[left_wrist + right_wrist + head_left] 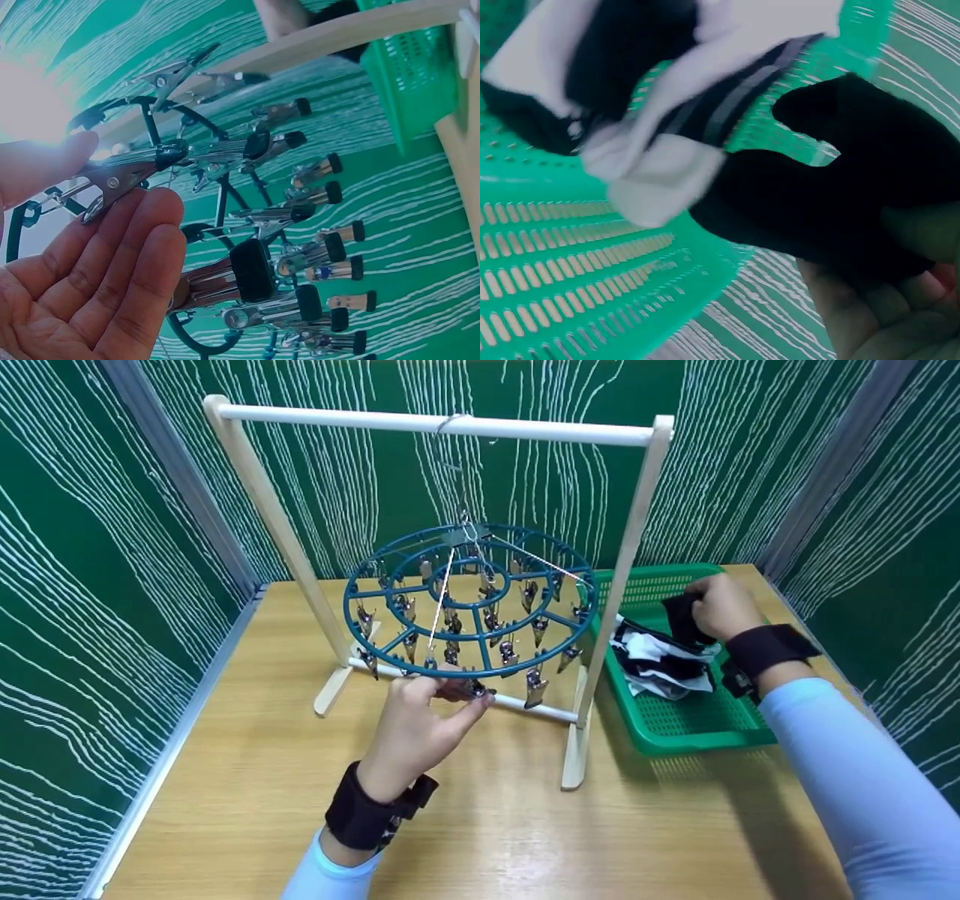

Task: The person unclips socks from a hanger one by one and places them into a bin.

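Note:
My left hand (424, 727) is at the front edge of a dark teal round drying hanger (346, 604). Thumb and fingers pinch the handles of a metal clip (124, 174) with a dark tip, seen in the left wrist view. Nothing shows between that clip's tips. Several similar clips (535, 687) dangle from the rings. Over a green basket (701, 746), my right hand (727, 604) grips a black sock (802, 199); its folds droop in the right wrist view, and the grip is partly dark there. Black and white socks (649, 652) lie piled in the basket below it.
A wooden stand with a white top rail (555, 430) carries the hanger by a hook. Its right post (626, 555) rises between the hanger and the basket. Green walls (75, 585) with white streaks enclose the wooden table (247, 780).

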### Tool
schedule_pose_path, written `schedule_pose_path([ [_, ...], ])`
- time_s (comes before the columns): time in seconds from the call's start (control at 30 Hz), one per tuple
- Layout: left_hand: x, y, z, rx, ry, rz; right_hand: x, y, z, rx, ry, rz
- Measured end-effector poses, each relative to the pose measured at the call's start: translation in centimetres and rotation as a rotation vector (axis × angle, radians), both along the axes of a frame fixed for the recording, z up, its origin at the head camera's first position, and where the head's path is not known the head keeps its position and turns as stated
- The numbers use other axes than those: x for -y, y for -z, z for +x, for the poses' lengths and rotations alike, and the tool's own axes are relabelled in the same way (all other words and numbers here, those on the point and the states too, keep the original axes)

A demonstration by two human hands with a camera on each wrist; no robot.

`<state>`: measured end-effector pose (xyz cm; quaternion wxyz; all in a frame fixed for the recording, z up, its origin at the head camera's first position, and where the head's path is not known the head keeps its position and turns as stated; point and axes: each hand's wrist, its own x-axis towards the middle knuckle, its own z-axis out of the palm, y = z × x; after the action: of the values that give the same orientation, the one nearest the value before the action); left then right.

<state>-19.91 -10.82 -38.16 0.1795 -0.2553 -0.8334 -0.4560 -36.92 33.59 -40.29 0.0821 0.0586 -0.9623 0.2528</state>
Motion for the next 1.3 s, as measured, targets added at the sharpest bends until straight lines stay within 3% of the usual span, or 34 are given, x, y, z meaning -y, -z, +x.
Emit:
schedule_pose_path([
  [0.3, 0.1, 0.2, -0.1, -0.029, 0.000, 0.006, 1.8, 2.3, -1.1, 0.078, -0.076, 0.117],
  [0.6, 0.0, 0.0, 0.0, -0.031, -0.010, 0.013, 3.2, 3.4, -1.0, 0.306, -0.207, 0.227],
  [0.8, 0.1, 0.1, -0.1, 0.003, -0.025, -0.009, 4.0, 4.0, -0.5, 0.310, -0.259, 0.280],
  [1.07, 0.0, 0.2, -0.2, 0.008, -0.039, -0.007, 3.0, 5.0, -0.7, 0.271, -0.278, 0.250],
  [1.3, 0.1, 0.3, -0.4, -0.014, -0.026, -0.011, 2.7, 3.8, -0.4, 0.252, -0.283, 0.235],
])
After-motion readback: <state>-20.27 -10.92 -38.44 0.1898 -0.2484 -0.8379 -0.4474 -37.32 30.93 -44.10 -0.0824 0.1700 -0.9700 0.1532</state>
